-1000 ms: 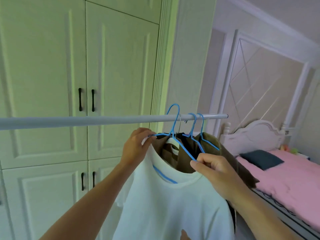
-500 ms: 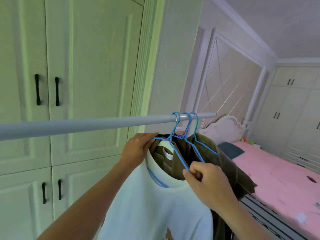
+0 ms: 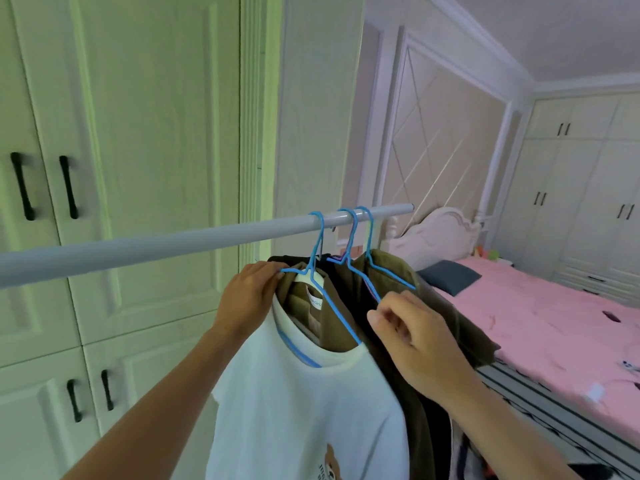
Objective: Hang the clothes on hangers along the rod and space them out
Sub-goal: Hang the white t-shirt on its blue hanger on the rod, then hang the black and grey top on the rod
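Right hand (image 3: 415, 344) is leaving the front blue hanger (image 3: 336, 308), heading for the one behind. Left hand (image 3: 246, 299) is pinching that front hanger's left shoulder; white tee (image 3: 304, 410) is hanging on the rod (image 3: 173, 242), light, floppy — steer by wire. Right fingers (image 3: 394, 303) curling; grip unclear.

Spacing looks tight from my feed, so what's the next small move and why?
Probably slide the white T-shirt's hanger left along the rod. Its hook sits close to two other blue hangers crowded at the rod's right end, while the stretch to the left is bare. The left hand grips that hanger's shoulder.
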### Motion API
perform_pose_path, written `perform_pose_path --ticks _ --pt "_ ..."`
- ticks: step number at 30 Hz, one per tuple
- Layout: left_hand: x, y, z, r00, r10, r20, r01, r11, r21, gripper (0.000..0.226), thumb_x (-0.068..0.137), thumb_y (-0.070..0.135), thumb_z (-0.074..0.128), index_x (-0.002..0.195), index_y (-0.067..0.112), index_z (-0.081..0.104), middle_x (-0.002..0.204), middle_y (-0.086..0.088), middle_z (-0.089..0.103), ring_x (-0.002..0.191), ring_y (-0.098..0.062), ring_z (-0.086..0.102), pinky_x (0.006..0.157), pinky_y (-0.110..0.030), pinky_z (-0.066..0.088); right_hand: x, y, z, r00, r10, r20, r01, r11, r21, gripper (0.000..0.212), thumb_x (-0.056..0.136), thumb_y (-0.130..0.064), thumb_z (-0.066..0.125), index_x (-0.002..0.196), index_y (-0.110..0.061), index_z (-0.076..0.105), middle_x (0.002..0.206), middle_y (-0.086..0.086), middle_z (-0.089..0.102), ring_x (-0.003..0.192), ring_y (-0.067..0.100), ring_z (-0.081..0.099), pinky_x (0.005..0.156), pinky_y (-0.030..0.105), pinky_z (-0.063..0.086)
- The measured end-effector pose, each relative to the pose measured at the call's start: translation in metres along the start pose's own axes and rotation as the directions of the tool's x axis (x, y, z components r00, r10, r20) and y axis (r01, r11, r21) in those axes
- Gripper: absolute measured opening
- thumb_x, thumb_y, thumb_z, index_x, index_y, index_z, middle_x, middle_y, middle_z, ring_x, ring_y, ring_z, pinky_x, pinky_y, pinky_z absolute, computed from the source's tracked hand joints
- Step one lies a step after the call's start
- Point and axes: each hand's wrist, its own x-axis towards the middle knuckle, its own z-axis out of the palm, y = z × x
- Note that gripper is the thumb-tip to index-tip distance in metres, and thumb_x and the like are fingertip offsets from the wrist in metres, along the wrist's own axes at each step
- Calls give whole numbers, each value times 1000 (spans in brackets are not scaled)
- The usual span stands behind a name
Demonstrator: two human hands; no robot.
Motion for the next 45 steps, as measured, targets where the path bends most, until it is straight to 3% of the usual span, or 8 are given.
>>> perform_pose_path --ticks 3,7,11,15,19,27,37,45 --pt "-1 0 0 998 -68 -8 68 998 5 45 104 41 33 125 25 69 121 5 71 113 -19 63 91 -31 49 -2 16 -6 976 -127 -175 79 963 -259 11 91 -25 70 96 -19 62 97 -4 55 91 18 54 75 24 48" --pt "-8 13 -4 990 -136 -23 136 991 -8 44 102 41 39 131 24 67 131 5 67 123 -15 58 98 -25 42 0 31 -7 997 -27 -66 0 924 -382 37 90 -31 68 124 -20 58 108 0 61 97 23 62 73 29 49" --pt "-16 34 -12 983 -182 -12 182 983 -22 45 101 39 40 138 24 63 133 13 59 129 -12 52 105 -22 35 8 32 -13 992 12 126 44 902 -430 12 99 -36 52 102 -25 54 94 -6 70 86 19 68 66 29 44" --pt "-23 52 -22 972 -227 -57 228 974 -1 47 100 37 43 141 21 59 137 7 59 132 -17 52 106 -24 35 23 39 -8 971 70 230 -1 958 -288 18 105 -36 41 91 -26 39 76 -9 53 66 18 53 51 27 28" --pt "-36 82 -28 968 -240 -74 242 970 18 46 101 39 42 141 24 57 137 11 59 132 -14 53 107 -26 37 29 49 3 955 97 280 -97 995 -15 25 107 -34 37 86 -21 44 71 -2 59 63 21 57 57 37 43" --pt "-68 141 -42 954 -272 -125 285 952 108 41 104 36 45 144 29 53 141 16 56 134 -4 49 108 -21 34 39 56 -11 950 77 304 -206 884 420 25 102 -27 54 86 -9 58 62 -1 54 55 10 48 53 24 37" --pt "-67 183 -44 947 -281 -153 307 933 186 35 107 33 48 141 32 54 139 18 57 134 -3 50 108 -25 39 49 64 -25 958 -54 282 -4 980 199 10 103 -25 49 98 -17 54 78 2 67 68 21 67 67 43 59" --pt "-69 209 -35 964 -212 -163 247 937 246 34 105 35 45 136 30 57 140 19 54 135 0 47 105 -13 35 44 83 -26 973 -167 157 159 985 63 11 105 -23 49 111 -14 51 101 -4 51 91 19 57 67 28 41"
